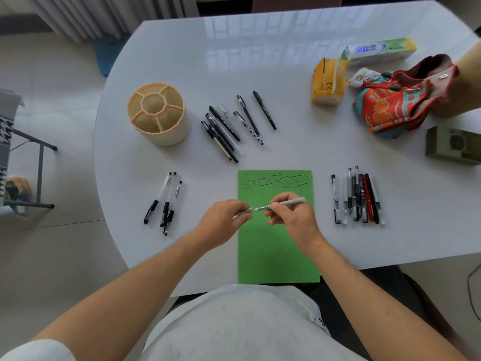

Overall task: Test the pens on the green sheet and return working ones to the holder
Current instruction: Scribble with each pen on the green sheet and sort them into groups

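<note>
Head view. We see the right hand [291, 217] pinching a grey pen [286, 202] near its nib end, the nib bared and pointing left, above the green sheet [276, 251]. The left hand [223, 220], fingers curled, grips what we take to be the pen's cap [246, 211], just apart from the nib; whether the cap is coming off or going back on we cannot tell. Both hands hover over the middle of the sheet, presumably so that the nib is close to bare paper below the black test strokes [274, 179] crowding its far edge. The beige holder [158, 114] stands on the white table [260, 74], well apart to the far left, with every compartment we can see into empty. Three groups of pens lie sorted: a loose pile [234, 126] beside the holder, three clear pens [165, 201] left of the sheet, and a tidy row [356, 198] right of it. We judge these groupings to separate untested from tested pens, though which is which is not shown.
</note>
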Demonstrator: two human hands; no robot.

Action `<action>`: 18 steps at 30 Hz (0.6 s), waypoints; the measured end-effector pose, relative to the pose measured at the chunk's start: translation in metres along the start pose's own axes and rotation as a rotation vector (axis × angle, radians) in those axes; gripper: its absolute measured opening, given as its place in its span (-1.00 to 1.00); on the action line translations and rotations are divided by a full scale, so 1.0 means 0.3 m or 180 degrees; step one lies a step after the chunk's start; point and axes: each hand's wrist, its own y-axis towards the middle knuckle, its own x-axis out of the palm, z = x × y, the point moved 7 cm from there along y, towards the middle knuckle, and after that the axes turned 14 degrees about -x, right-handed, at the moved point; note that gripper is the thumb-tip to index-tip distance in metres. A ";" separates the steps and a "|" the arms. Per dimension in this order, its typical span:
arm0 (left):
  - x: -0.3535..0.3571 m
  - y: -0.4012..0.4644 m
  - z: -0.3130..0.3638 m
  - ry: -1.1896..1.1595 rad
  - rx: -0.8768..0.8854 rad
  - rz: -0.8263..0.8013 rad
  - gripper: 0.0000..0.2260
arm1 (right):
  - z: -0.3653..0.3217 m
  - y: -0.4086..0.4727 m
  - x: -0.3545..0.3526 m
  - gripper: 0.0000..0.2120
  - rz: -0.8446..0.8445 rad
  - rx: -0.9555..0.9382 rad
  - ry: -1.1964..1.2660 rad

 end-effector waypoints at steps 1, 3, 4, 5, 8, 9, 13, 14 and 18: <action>0.000 -0.002 0.009 0.0025 0.0002 -0.0006 -0.85 | 0.003 -0.003 0.006 -0.94 -0.0035 0.0022 -0.0039; -0.003 -0.006 0.023 0.0056 -0.0007 -0.0022 -0.87 | 0.014 -0.010 0.017 -0.97 -0.0117 0.0100 -0.0101; -0.003 -0.008 0.030 0.0069 -0.0004 -0.0037 -0.87 | 0.021 -0.015 0.020 -0.96 -0.0125 0.0148 -0.0078; -0.003 -0.010 0.039 0.0085 0.0007 -0.0050 -0.87 | 0.027 -0.019 0.022 -0.95 -0.0101 0.0191 -0.0032; 0.002 -0.015 0.071 0.0159 0.0072 -0.0047 -0.85 | 0.038 -0.031 0.016 -0.94 0.0099 0.0225 0.0045; 0.005 -0.014 0.077 0.0173 0.0077 -0.0034 -0.85 | 0.042 -0.037 0.012 -0.94 0.0164 0.0230 0.0060; 0.030 -0.004 0.087 0.0105 0.0085 -0.0139 -0.86 | 0.059 -0.045 -0.020 -0.92 0.0113 0.0276 -0.0058; 0.038 0.002 0.091 0.0057 0.0093 -0.0203 -0.85 | 0.063 -0.036 -0.040 -0.92 0.0058 0.0319 -0.0157; 0.056 0.035 0.072 0.0281 0.0143 -0.0183 -0.61 | 0.055 0.062 -0.252 -0.95 0.0290 0.0494 -0.1054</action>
